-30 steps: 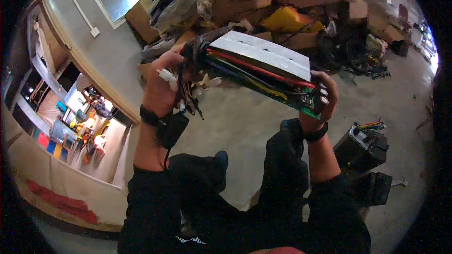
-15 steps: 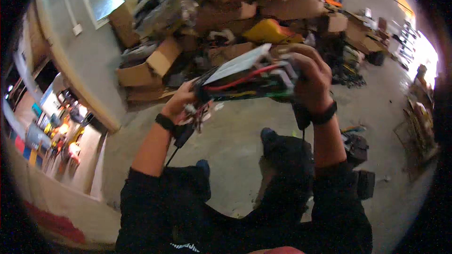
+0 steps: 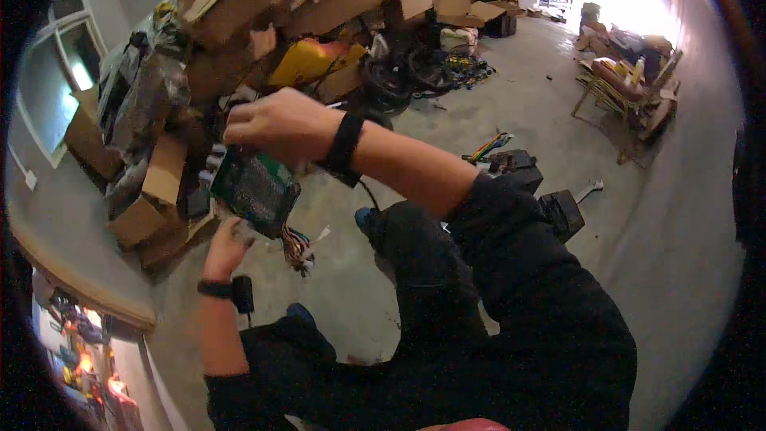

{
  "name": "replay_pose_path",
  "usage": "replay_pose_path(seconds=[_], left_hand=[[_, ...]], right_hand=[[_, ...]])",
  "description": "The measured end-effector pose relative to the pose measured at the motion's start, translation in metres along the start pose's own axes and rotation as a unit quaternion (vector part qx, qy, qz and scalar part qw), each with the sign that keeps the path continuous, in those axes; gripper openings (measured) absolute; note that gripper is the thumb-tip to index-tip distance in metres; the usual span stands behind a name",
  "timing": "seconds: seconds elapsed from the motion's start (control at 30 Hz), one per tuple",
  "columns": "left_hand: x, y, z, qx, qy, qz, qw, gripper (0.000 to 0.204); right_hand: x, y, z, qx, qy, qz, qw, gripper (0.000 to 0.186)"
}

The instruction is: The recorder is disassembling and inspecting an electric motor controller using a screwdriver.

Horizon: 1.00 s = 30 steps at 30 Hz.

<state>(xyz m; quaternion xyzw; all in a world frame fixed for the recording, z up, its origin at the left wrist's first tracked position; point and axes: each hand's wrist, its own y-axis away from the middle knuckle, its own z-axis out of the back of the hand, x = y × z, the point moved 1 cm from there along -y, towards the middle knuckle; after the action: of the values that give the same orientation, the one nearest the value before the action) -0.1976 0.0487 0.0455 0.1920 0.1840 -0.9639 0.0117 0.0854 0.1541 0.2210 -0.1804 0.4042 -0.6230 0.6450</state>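
Tilted, the green circuit board (image 3: 259, 190) was up off the floor (image 3: 347, 283), a wire bundle (image 3: 298, 251) dangling from its lower right corner. The right hand (image 3: 281, 126) had its fingers bent closed over the upper edge; the left hand (image 3: 228, 244) curled at the lower left (too blurred to tell whether those fingers gripped). A black box (image 3: 563, 216) sat rightward.

One green board (image 3: 259, 191) is between one right hand (image 3: 281, 126) and one left hand (image 3: 227, 246). Right of the grip are two black boxes (image 3: 562, 217) and one wrench (image 3: 590, 189) (plus two feet (image 3: 365, 223) below).
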Motion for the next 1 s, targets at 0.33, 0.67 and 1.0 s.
replay_pose_path(seconds=[0.33, 0.67, 1.0], left_hand=[[-0.084, 0.052, -0.012, 0.272, 0.734, 0.096, 0.615, 0.096], [-0.066, 0.030, -0.029, -0.024, 0.856, -0.034, 0.515, 0.077], [-0.048, 0.049, -0.012, -0.214, 0.804, 0.147, 0.535, 0.065]], right_hand=[[0.040, 0.011, -0.034, -0.052, 0.069, -0.060, 0.994, 0.026], [0.107, 0.071, -0.091, -0.268, -0.061, -0.124, 0.953, 0.026], [0.130, 0.112, -0.148, -0.090, -0.208, -0.218, 0.949, 0.044]])
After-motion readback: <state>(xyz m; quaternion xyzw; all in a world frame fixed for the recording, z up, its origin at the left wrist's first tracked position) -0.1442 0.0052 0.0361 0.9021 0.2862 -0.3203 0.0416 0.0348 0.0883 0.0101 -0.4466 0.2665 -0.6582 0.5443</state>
